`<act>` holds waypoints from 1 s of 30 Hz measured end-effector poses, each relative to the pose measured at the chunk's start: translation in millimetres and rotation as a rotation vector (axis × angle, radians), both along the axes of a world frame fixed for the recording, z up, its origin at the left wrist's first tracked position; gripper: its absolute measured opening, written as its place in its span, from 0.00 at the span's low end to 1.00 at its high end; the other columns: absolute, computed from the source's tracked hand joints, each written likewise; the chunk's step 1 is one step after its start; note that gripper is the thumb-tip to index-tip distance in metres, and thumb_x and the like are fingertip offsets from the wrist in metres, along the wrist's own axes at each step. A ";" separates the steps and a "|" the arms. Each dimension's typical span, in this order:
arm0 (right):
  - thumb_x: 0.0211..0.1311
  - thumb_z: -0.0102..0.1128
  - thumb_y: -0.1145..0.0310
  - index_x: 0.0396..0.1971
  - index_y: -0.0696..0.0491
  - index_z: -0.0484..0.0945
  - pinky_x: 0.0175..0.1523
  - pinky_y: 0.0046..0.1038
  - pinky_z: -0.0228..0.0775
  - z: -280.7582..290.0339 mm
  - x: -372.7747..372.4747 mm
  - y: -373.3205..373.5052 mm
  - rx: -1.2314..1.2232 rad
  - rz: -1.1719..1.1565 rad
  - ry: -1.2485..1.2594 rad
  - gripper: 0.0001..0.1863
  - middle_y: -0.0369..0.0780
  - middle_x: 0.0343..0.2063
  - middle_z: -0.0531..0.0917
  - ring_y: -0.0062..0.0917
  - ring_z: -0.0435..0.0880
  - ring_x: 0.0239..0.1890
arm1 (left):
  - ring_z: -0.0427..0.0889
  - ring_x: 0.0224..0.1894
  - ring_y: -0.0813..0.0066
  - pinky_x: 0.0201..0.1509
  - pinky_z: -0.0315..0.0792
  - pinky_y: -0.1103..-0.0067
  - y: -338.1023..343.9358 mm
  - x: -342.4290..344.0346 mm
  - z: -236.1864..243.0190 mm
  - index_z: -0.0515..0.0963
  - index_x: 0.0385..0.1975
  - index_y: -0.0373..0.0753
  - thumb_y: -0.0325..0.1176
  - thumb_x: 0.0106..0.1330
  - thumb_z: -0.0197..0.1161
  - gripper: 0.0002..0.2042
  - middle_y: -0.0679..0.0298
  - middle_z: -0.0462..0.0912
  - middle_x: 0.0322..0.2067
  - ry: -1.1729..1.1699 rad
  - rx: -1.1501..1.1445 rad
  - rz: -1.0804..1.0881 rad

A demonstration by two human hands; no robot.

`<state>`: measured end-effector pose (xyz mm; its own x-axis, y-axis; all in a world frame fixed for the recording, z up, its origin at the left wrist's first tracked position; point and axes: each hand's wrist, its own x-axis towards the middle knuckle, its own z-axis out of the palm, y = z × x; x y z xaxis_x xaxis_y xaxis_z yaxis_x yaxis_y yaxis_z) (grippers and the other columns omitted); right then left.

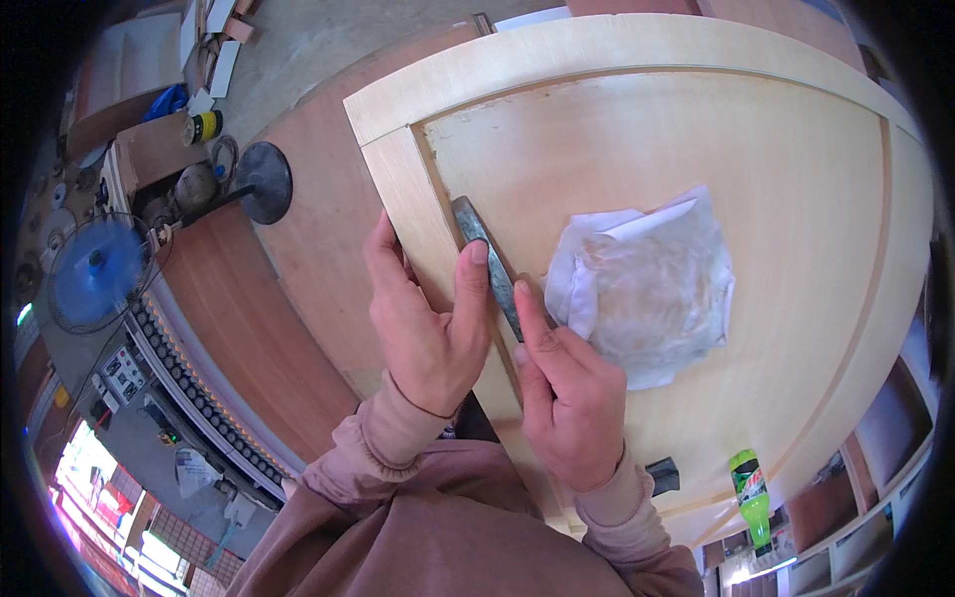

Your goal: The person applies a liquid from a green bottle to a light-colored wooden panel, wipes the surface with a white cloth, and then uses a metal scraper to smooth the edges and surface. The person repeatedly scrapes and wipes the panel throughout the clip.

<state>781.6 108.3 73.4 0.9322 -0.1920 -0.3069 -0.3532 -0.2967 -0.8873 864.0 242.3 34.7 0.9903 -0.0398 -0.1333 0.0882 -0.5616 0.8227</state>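
A pale wooden panel (796,328) with a raised frame lies before me. My left hand (423,323) grips the left frame rail (403,199), its fingers at the outer edge. Its thumb rests on a flat, dark metal blade (502,284), which looks like a chisel or scraper. The blade lies slantwise along the rail's inner edge. In my right hand (572,403) is the blade's near end, with the index finger stretched along it. Just right of the blade sits a crumpled whitish sheet (657,289) smeared with pale brown paste.
A green bottle (751,497) and a small dark block (663,476) lie near the panel's near side. At the left are a blue fan (96,261) with a round black base (264,182) and a long machine with a row of rollers (204,403). Reddish-brown boards (234,308) lie between.
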 end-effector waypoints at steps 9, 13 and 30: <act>0.69 0.63 0.86 0.76 0.55 0.80 0.35 0.35 0.75 0.0 3.9 -0.5 -0.004 0.011 0.012 0.34 0.48 0.29 0.81 0.40 0.79 0.26 | 0.90 0.53 0.62 0.56 0.83 0.71 -0.7 0.0 -1.6 0.65 0.71 0.25 0.29 0.79 0.72 0.29 0.44 0.88 0.52 0.022 -0.043 0.035; 0.69 0.63 0.87 0.76 0.56 0.79 0.35 0.35 0.75 -2.5 4.8 -0.1 0.010 -0.007 -0.017 0.34 0.48 0.29 0.80 0.40 0.79 0.26 | 0.90 0.52 0.63 0.55 0.83 0.70 -1.5 0.1 -3.1 0.66 0.70 0.25 0.30 0.78 0.73 0.29 0.45 0.88 0.52 0.009 -0.019 0.042; 0.71 0.63 0.85 0.75 0.56 0.80 0.36 0.35 0.76 -10.8 8.0 5.1 0.013 -0.041 -0.069 0.33 0.48 0.30 0.81 0.41 0.81 0.27 | 0.92 0.49 0.62 0.52 0.84 0.71 -3.4 4.9 -0.3 0.67 0.65 0.23 0.33 0.80 0.72 0.26 0.44 0.89 0.48 0.009 0.099 0.038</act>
